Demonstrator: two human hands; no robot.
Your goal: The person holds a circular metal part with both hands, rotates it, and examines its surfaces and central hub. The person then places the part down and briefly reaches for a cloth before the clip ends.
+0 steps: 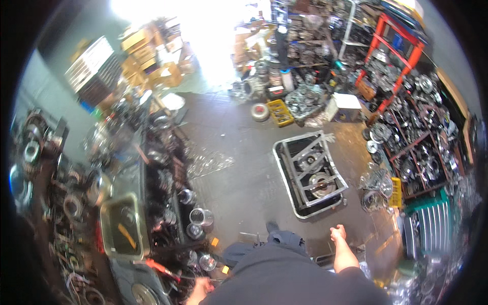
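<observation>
My right hand is out over the floor at the right, its fingers curled in and nothing visible in them. Ahead of it lies a black tray with a pale metal frame, holding round metal parts and crossed bars. At the lower edge, my left hand is partly hidden by my dark shirt, and its fingers are too blurred to read. Close to it, a red-orange handled tool lies at the left bench, and a thin dark line runs from there toward the hand.
A metal basin with a yellow strip inside stands on the left bench among piled metal parts. Clear cylindrical containers line its edge. On the right are a red metal frame, a parts bin, a yellow crate and a white box.
</observation>
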